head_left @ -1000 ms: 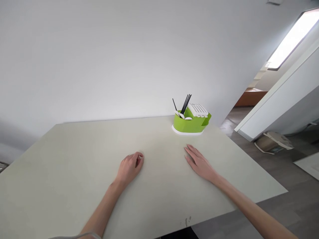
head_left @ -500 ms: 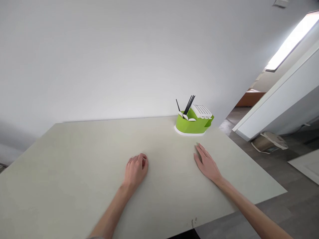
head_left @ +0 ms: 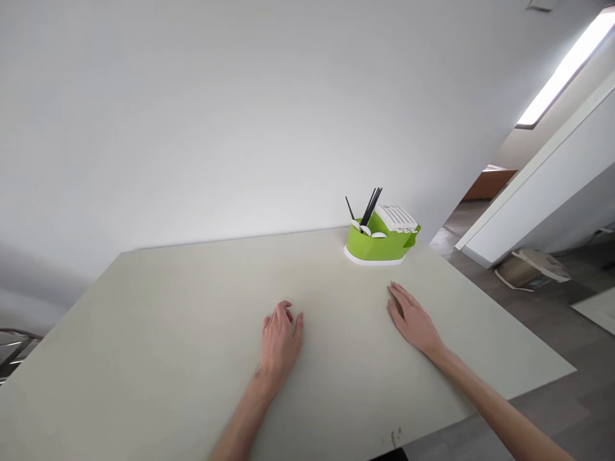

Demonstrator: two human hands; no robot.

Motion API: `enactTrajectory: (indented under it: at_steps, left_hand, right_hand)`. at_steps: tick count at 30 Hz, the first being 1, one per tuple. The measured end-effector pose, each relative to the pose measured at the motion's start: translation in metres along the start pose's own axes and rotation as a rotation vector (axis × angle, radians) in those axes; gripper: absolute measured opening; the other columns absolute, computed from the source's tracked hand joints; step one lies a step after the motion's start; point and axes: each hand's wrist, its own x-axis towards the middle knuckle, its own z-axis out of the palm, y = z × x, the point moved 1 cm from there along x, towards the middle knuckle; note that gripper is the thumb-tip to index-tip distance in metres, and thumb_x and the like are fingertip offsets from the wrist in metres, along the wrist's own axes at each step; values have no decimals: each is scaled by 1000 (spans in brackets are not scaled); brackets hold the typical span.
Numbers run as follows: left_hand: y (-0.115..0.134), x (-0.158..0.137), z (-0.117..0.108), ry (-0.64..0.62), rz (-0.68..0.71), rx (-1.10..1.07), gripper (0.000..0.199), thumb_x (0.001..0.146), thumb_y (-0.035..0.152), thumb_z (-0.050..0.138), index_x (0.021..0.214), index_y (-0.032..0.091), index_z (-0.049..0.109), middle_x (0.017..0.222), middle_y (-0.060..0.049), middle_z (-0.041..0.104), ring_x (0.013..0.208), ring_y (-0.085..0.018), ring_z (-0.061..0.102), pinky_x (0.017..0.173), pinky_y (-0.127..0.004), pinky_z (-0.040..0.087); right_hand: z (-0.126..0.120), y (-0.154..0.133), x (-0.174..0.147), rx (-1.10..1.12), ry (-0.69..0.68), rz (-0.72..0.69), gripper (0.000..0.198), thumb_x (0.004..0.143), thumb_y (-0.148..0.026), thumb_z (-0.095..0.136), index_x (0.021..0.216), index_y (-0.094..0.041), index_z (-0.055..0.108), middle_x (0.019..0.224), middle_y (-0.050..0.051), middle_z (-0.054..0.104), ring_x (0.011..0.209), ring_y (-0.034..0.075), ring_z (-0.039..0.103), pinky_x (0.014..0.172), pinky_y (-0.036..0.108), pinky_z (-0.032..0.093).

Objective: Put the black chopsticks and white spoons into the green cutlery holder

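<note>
My left hand (head_left: 281, 342) is over the middle of the pale tabletop (head_left: 168, 346), its fingers loosely curled and the thumb apart from them. Nothing shows in it. My right hand (head_left: 414, 322) lies palm down on the right part of the table with fingers stretched out, holding nothing. Just beyond it stands a green utensil holder (head_left: 377, 248) on a white base, the thing nearest to that hand. Black chopsticks (head_left: 371, 206) and white spoons (head_left: 366, 230) stick out of the holder. A white slotted cover (head_left: 396, 218) sits on its right end.
A white wall (head_left: 240, 128) borders the table's far edge. On the floor to the right is a beige and brown appliance (head_left: 531, 269), near a white partition (head_left: 538, 186). Part of a dark-framed piece of furniture (head_left: 19, 349) shows at the far left.
My left hand has opened from a closed curl, its thumb moving away from the fingers. The whole view has shifted a little, so the table and holder appear further right.
</note>
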Motion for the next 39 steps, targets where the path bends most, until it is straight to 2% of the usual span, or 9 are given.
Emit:
enactTrajectory:
  at_steps: [6, 9, 12, 16, 21, 25, 29, 35, 39]
  left_hand:
    - [11, -1, -1, 36, 0, -103, 28, 94, 26, 45, 120, 20, 52, 90, -2, 66, 67, -19, 64, 87, -41, 48]
    - [17, -3, -10, 99, -85, -288, 23, 87, 27, 44, 105, 21, 57, 84, -1, 62, 64, -18, 58, 72, -34, 48]
    - [24, -14, -26, 158, -198, -445, 17, 87, 31, 42, 90, 22, 56, 75, 1, 54, 62, -17, 50, 60, -28, 40]
    - [37, -41, -44, -11, -231, -522, 19, 90, 33, 41, 78, 23, 52, 65, 4, 44, 56, -15, 39, 54, -25, 31]
    - [27, -73, -69, -238, -35, -423, 28, 91, 43, 51, 77, 21, 61, 68, 1, 54, 62, -16, 48, 61, -26, 41]
    - [2, -96, -95, -106, -151, -307, 38, 92, 55, 50, 79, 22, 62, 63, 2, 53, 59, -16, 49, 59, -25, 44]
    - [0, -120, -104, 46, -242, -194, 39, 88, 59, 51, 77, 23, 62, 61, 2, 54, 55, -16, 50, 54, -24, 44]
    - [18, -123, -101, 59, -284, -73, 33, 82, 54, 53, 79, 24, 65, 64, 1, 62, 54, -16, 54, 54, -24, 46]
    - [18, -118, -101, 101, -349, -86, 37, 82, 56, 50, 83, 23, 66, 57, 3, 57, 51, -17, 54, 51, -25, 45]
  right_hand:
    - [-8, 6, 0, 11, 2, 9, 55, 105, -39, 38, 152, -16, 56, 162, 13, 52, 153, 29, 43, 127, 53, 35]
    - [-17, 10, -1, 28, 5, 21, 54, 105, -38, 38, 152, -16, 56, 161, 13, 52, 153, 29, 43, 126, 53, 36]
    - [-25, 15, -2, 57, 9, 32, 55, 105, -37, 37, 152, -16, 56, 161, 13, 52, 153, 29, 44, 126, 52, 37]
    - [-33, 26, -3, 98, 25, 46, 55, 105, -36, 37, 153, -16, 54, 162, 13, 52, 152, 29, 45, 124, 53, 39]
    - [-40, 42, -2, 131, 39, 31, 54, 103, -33, 39, 153, -17, 54, 160, 13, 53, 151, 28, 46, 124, 50, 39]
    - [-42, 52, -2, 162, 64, 24, 54, 102, -32, 42, 154, -21, 52, 158, 12, 55, 149, 28, 48, 123, 50, 41]
    - [-41, 58, 5, 206, 102, 28, 64, 100, -30, 44, 163, -25, 37, 159, 12, 52, 146, 30, 51, 117, 51, 46]
    - [-44, 58, 43, 242, 177, 15, 87, 97, -29, 45, 171, -24, 1, 174, 19, 19, 134, 29, 61, 97, 44, 58]
    - [-52, 65, 77, 214, 212, 24, 89, 97, -32, 44, 171, -22, -3, 175, 22, 9, 128, 32, 64, 83, 42, 62]
